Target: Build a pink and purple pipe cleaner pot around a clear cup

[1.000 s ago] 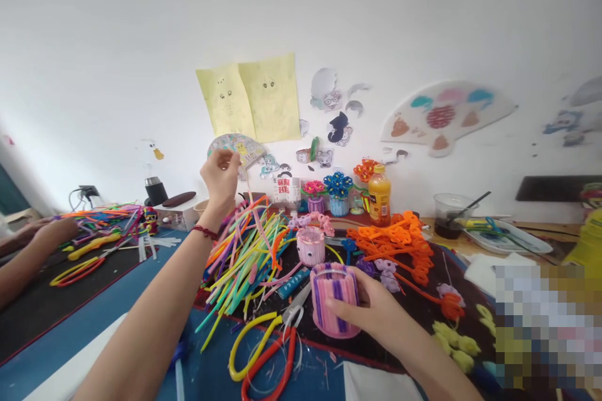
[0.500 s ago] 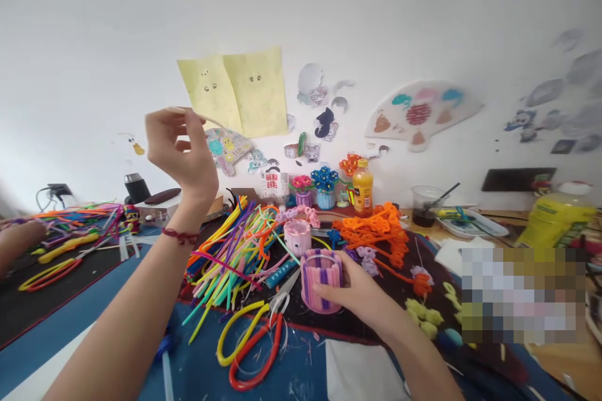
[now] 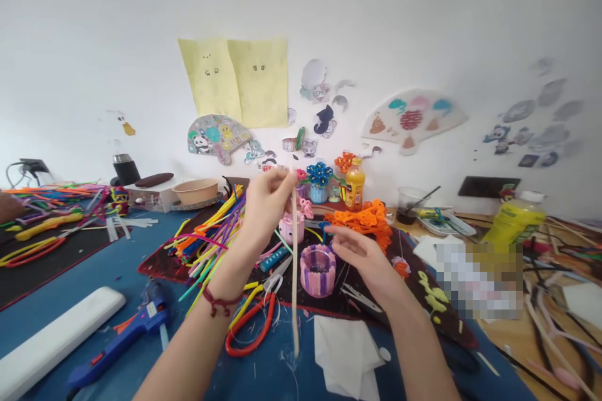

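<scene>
My left hand (image 3: 269,205) pinches the top end of a long cream pipe cleaner (image 3: 295,282) between thumb and fingers. It hangs almost straight down, its lower end by the blue tabletop. A round pot (image 3: 317,280) covered in pink and purple pipe cleaners stands on the dark mat. Just right of and above it, my right hand (image 3: 360,255) has its fingers apart and holds nothing. Behind is a pale pink pot (image 3: 292,230). Red-and-yellow-handled scissors (image 3: 254,326) lie left of the hanging strand, and a folded white tissue (image 3: 345,351) is in front of the pot.
A bundle of colourful pipe cleaners (image 3: 207,244) lies left, with a blue glue gun (image 3: 126,338) and white bar (image 3: 61,338) nearer. Orange pipe-cleaner pieces (image 3: 367,220), a juice bottle (image 3: 355,187) and a cup with dark liquid (image 3: 409,203) stand behind. Part of another person's hand (image 3: 10,205) shows far left.
My left hand has come down and to the right, with the cream pipe cleaner now hanging from it. My right hand has let go of the pink and purple pot, which stands on the mat.
</scene>
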`<state>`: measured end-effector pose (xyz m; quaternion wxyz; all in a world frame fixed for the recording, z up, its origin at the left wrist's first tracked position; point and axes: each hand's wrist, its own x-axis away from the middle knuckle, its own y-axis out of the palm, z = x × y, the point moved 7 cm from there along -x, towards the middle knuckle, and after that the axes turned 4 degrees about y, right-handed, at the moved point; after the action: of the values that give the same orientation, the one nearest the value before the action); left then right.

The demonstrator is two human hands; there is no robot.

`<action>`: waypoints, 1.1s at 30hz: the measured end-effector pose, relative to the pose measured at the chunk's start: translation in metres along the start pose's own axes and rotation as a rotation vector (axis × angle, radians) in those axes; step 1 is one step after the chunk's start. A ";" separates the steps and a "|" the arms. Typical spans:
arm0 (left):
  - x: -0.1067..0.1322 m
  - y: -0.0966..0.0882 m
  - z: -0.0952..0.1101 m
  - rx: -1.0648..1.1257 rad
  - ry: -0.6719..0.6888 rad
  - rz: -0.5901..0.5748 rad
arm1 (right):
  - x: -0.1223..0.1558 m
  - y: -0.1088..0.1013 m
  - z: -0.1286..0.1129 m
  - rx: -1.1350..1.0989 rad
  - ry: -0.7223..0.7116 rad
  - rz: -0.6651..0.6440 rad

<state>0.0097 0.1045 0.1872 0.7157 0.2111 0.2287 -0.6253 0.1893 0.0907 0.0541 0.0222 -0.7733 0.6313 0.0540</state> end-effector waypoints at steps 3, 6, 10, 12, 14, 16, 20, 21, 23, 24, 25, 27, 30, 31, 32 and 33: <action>0.010 -0.002 -0.031 0.117 -0.118 0.043 | 0.006 0.014 -0.005 0.043 0.048 -0.143; 0.017 -0.009 -0.052 0.227 -0.195 0.112 | 0.012 0.029 -0.001 0.117 0.092 -0.290; 0.025 -0.022 -0.067 0.323 -0.258 0.203 | 0.012 0.028 0.004 0.048 0.106 -0.297; 0.029 -0.029 -0.073 0.354 -0.283 0.231 | 0.009 0.022 0.009 -0.053 0.129 -0.246; 0.033 -0.035 -0.077 0.381 -0.306 0.238 | 0.005 0.013 0.014 -0.145 0.158 -0.162; 0.036 -0.039 -0.080 0.408 -0.322 0.232 | 0.000 0.001 0.018 -0.213 0.156 -0.023; 0.039 -0.043 -0.082 0.454 -0.327 0.205 | -0.009 -0.024 0.023 -0.248 0.097 0.229; 0.040 -0.044 -0.082 0.461 -0.326 0.200 | -0.011 -0.029 0.025 -0.238 0.085 0.277; 0.042 -0.045 -0.083 0.472 -0.324 0.201 | -0.013 -0.040 0.026 -0.201 0.062 0.371; 0.043 -0.046 -0.084 0.476 -0.324 0.205 | -0.013 -0.043 0.025 -0.173 0.054 0.396; 0.044 -0.047 -0.085 0.478 -0.325 0.211 | -0.012 -0.043 0.024 -0.139 0.051 0.397; 0.045 -0.048 -0.087 0.481 -0.332 0.223 | -0.009 -0.035 0.020 -0.065 0.055 0.317; 0.047 -0.048 -0.092 0.489 -0.348 0.239 | -0.001 -0.010 0.016 0.041 0.073 0.085; 0.047 -0.048 -0.093 0.495 -0.353 0.244 | 0.002 -0.003 0.015 0.070 0.075 0.024; 0.047 -0.047 -0.094 0.501 -0.358 0.246 | 0.004 0.002 0.014 0.096 0.074 -0.017; 0.048 -0.047 -0.094 0.506 -0.362 0.246 | 0.005 0.004 0.014 0.117 0.068 -0.034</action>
<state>-0.0378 0.1158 0.0824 0.7396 0.2935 -0.0918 -0.5987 0.1855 0.0866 0.0395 0.0469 -0.7825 0.6208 -0.0097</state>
